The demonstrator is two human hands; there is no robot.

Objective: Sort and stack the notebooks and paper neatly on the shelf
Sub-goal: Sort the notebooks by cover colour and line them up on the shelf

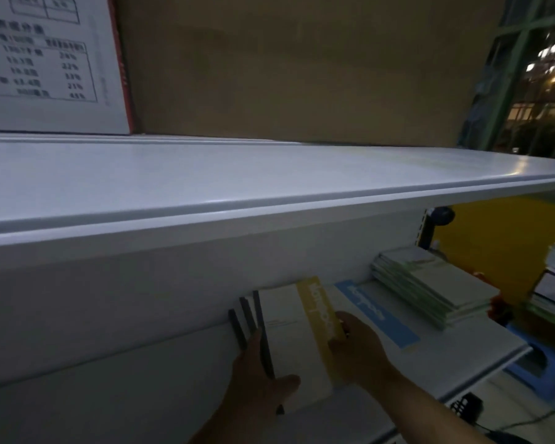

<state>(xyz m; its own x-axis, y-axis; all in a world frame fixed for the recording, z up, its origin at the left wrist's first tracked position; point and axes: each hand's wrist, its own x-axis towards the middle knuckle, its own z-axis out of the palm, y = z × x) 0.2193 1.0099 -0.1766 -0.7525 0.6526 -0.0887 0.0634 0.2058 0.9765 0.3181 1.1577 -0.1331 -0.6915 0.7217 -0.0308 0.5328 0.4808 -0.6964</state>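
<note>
A yellow-banded notebook [289, 331] lies cover-up on the white shelf [125, 402]. Dark-spined notebooks [245, 315] fan out at its 9 o'clock, a blue-banded notebook [377, 312] lies at its 3 o'clock, and a green-edged stack [430, 290] sits at its 2 o'clock.

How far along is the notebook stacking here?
Done: the green stack is piled at the right of the shelf, its edges slightly stepped. In hand: the left hand and right hand grip the yellow notebook by opposite edges. Left: the blue notebook lies loose beside it, and the dark spines fan out at its left, not yet squared.
</note>
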